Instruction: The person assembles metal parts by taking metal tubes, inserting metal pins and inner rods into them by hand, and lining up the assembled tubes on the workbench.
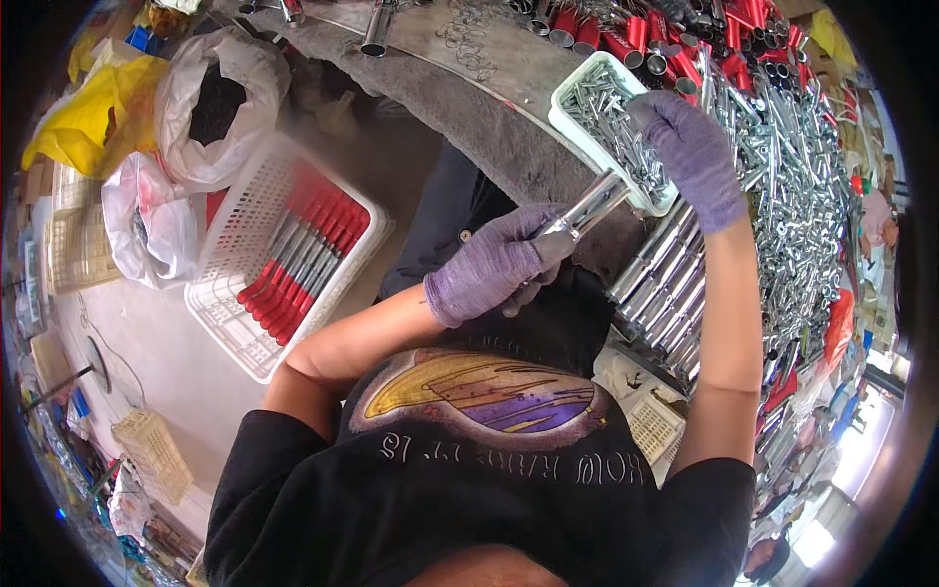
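Note:
My left hand [494, 262], in a purple-grey knit glove, is closed around a shiny chrome tube [595, 201] in front of my body. The tube slants up and to the right, its upper end close to a pale plastic tray [561, 115]. Small silver metal pins [602, 101] fill that tray. Over its right side is my right hand [693, 157], gloved alike, fingers curled down at the pins. Whatever those fingers hold is hidden from view. Below the tray, several longer chrome tubes [667, 284] lie side by side.
A big heap of small metal parts [802, 205] spreads at the right, with red tubular pieces [626, 39] behind the tray. Left of me, a white basket [256, 181] holds several red-and-chrome tools [308, 259]. White bags [181, 117] stand beyond it. Grey cloth [469, 127] covers the bench edge.

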The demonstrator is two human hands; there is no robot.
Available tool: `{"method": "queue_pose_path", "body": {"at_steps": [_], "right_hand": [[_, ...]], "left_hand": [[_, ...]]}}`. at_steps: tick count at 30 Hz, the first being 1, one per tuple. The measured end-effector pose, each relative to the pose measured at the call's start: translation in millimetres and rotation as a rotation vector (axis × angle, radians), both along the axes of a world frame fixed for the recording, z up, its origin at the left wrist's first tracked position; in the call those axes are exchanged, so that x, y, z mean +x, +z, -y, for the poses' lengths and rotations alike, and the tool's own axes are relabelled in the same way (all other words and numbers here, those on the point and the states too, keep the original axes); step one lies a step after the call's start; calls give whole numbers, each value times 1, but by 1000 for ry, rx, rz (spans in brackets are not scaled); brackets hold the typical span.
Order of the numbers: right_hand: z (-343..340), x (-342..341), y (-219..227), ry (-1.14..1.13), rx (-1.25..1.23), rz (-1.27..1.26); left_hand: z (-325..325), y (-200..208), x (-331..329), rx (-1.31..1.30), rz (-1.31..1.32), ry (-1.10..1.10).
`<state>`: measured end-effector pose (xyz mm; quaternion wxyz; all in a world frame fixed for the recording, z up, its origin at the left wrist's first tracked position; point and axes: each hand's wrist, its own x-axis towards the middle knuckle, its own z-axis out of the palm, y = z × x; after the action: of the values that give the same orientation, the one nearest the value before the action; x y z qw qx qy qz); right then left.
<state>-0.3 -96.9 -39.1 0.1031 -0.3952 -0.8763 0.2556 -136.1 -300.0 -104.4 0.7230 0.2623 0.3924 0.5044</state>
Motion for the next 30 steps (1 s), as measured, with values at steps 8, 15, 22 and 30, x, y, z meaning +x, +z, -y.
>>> {"method": "queue_pose_path", "body": {"at_steps": [8,15,22,30], "right_hand": [[-29,-22,-36,295,326,173],[-19,-39,-42,125,207,278],[59,-12,22,-32,-120,-76],[98,3,1,273,451,170]], "left_hand": [[5,-5,-4,-36,4,110],[5,-14,-2,-59,-9,134],[11,-7,-6,4,-38,178],[10,1,1,-26,-111,107]]}}
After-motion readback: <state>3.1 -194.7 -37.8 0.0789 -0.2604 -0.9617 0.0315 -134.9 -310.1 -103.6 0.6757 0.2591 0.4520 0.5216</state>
